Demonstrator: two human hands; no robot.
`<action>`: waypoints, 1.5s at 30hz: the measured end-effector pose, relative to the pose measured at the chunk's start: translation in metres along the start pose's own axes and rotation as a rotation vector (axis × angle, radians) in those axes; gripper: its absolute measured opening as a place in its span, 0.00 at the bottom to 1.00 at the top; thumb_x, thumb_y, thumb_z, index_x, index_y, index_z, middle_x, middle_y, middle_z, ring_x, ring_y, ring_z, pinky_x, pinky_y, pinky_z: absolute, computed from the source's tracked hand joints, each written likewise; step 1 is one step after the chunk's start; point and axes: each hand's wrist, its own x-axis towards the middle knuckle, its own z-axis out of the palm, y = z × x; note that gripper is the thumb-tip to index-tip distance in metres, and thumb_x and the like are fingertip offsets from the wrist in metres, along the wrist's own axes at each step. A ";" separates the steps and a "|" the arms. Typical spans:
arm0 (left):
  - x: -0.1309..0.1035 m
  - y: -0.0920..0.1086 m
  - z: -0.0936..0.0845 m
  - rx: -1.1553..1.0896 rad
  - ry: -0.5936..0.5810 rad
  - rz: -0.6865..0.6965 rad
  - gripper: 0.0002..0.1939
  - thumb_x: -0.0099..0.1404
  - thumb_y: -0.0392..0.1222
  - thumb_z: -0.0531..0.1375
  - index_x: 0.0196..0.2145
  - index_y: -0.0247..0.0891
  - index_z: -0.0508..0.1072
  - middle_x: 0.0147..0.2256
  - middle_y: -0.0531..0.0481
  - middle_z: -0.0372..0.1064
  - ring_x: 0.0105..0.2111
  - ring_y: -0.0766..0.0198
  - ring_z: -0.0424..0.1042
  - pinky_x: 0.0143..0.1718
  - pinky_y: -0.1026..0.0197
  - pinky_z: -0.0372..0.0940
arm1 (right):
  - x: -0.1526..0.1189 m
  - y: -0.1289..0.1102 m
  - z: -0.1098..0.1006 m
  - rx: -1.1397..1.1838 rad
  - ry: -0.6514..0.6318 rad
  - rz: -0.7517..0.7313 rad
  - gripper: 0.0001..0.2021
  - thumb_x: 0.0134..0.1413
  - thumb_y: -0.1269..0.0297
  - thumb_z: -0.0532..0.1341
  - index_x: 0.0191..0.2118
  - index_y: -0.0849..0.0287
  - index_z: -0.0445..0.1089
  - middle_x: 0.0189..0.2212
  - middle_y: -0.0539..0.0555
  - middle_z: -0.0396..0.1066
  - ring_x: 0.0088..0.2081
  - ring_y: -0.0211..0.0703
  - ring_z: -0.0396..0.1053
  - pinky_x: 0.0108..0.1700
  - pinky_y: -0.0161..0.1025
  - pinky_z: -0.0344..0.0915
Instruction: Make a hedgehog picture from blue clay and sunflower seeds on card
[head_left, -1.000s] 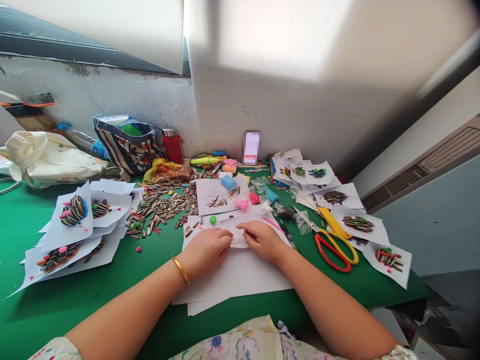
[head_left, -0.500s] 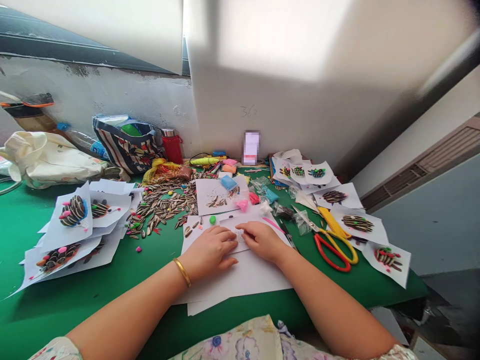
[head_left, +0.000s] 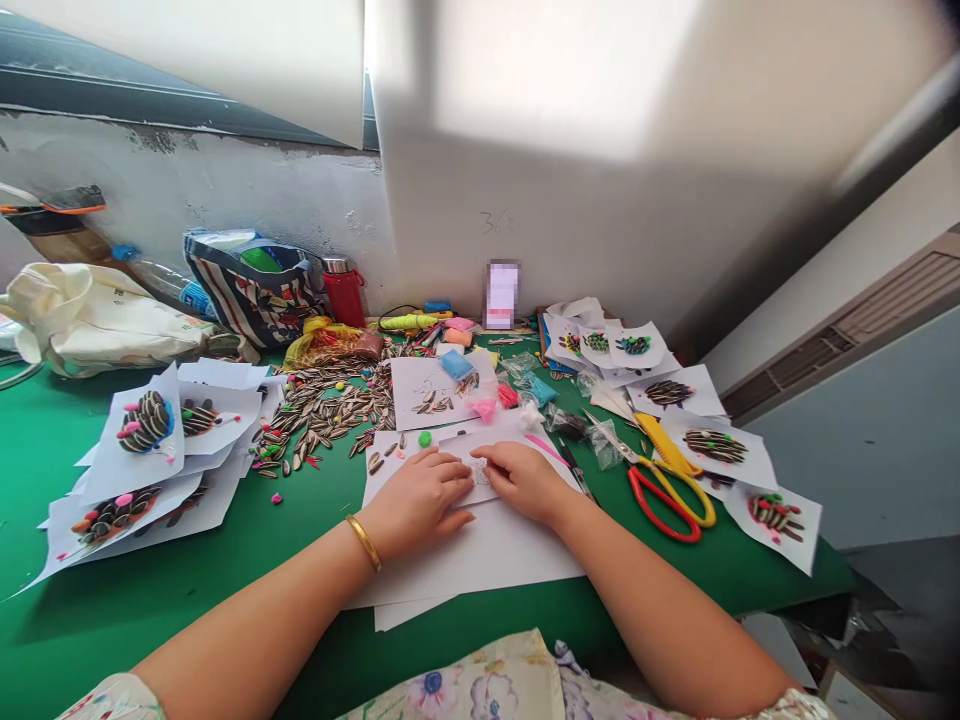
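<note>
White sheets of paper point(head_left: 517, 555) lie stacked on the green tabletop in front of me. My left hand point(head_left: 424, 500), with a gold bangle at the wrist, rests flat on them with its fingers stretched out. Close to its fingertips, my right hand point(head_left: 525, 482) is curled, index finger and thumb toward the left hand; whatever its fingers may hold is hidden. A small drawn pattern point(head_left: 480, 472) shows on the paper between the hands. Just beyond are a green clay ball point(head_left: 425, 439), several sunflower seeds point(head_left: 376, 466) and a pink strip point(head_left: 547, 450).
Scissors point(head_left: 664, 500), a yellow cutter point(head_left: 667, 445) and a black pen point(head_left: 576, 468) lie at right. Loose seeds point(head_left: 330, 410) are heaped at back left. Seed-decorated papers point(head_left: 150, 430) are piled left, with more point(head_left: 716, 448) right. A phone point(head_left: 502, 295) leans on the wall.
</note>
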 end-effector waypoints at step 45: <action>-0.002 0.002 0.000 0.003 -0.020 -0.024 0.23 0.63 0.49 0.65 0.54 0.40 0.71 0.55 0.39 0.68 0.58 0.44 0.64 0.58 0.41 0.62 | -0.001 0.001 0.001 -0.018 -0.005 -0.019 0.17 0.61 0.73 0.56 0.53 0.56 0.72 0.42 0.55 0.77 0.43 0.45 0.73 0.46 0.41 0.69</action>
